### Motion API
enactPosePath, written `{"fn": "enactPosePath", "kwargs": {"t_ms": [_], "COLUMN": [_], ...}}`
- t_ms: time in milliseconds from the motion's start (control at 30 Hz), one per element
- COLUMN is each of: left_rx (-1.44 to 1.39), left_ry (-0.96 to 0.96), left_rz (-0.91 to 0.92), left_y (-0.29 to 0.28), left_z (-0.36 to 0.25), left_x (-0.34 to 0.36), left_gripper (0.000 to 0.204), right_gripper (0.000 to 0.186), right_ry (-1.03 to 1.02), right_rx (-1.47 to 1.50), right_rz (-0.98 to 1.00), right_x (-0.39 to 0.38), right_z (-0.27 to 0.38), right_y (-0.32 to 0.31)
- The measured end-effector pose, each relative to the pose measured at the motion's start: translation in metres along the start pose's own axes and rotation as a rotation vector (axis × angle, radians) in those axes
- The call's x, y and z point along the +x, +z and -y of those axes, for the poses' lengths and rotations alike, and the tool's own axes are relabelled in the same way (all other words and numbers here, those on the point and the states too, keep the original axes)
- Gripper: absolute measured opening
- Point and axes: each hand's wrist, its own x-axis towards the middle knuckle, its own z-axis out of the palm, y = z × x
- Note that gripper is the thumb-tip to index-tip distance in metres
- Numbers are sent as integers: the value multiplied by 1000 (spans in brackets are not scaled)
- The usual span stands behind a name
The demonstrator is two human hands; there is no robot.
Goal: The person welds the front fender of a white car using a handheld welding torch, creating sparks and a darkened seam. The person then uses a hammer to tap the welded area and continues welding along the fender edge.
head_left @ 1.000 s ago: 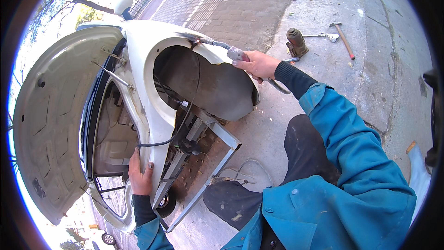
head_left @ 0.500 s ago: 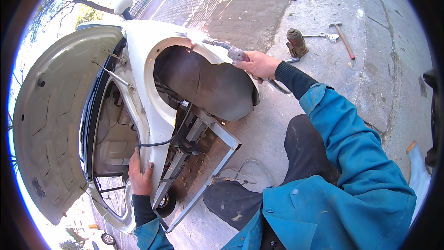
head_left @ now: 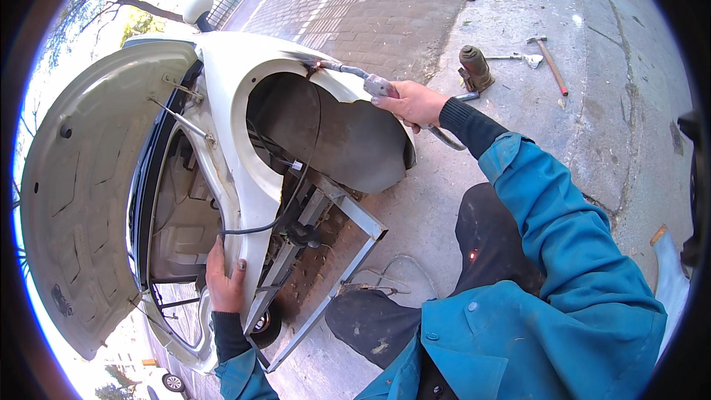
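My right hand (head_left: 416, 104) is wrapped round the handle of a welding torch (head_left: 381, 87), its hose trailing below the fist. The torch's tip glows orange against the white car body panel (head_left: 252, 81), above a large round opening, where the metal is darkened. My left hand (head_left: 226, 281) grips the lower rim of the panel, fingers on its inner side and thumb on the outer. A black cable (head_left: 259, 230) runs close above the left fingertips. Behind the opening shows a grey inner liner (head_left: 333, 133).
The raised lid (head_left: 81, 178) stands at the left, held by a strut (head_left: 185, 124). A metal frame (head_left: 341, 281) juts out by my knees. On the concrete lie a bottle jack (head_left: 475, 68), a hammer (head_left: 549, 63) and a looped cable (head_left: 415, 263). A bluish panel (head_left: 669, 274) lies far right.
The bright welding flash and smoke at the torch's tip have died down to an orange glow. A glowing spark now shows over my dark trousers. Both hands stay in place.
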Motion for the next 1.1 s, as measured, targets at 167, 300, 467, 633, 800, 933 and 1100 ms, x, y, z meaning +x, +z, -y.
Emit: {"fn": "enactPosePath", "kwargs": {"t_ms": [167,300,467,633,800,933,1100], "left_rx": [11,19,24,33,28,26,26], "left_ry": [-1,4,2,-4,-6,1,3], "left_rz": [1,4,5,0,0,1,5], "left_y": [0,-1,-1,-1,-1,-1,-1], "left_z": [-1,-1,-1,-2,-3,-3,-1], "left_x": [0,0,0,0,0,1,0], "left_gripper": [100,100,101,102,102,102,101], "right_gripper": [43,43,43,43,42,41,41], "right_ry": [-2,-7,3,8,13,6,11], "right_rx": [-13,-12,-15,-5,25,17,-11], "right_rz": [0,4,5,-4,-1,12,12], "right_x": [0,-1,0,-1,-2,-2,-2], "right_z": [1,1,2,3,3,3,3], "right_y": [0,-1,-1,-1,-2,-3,-5]}}
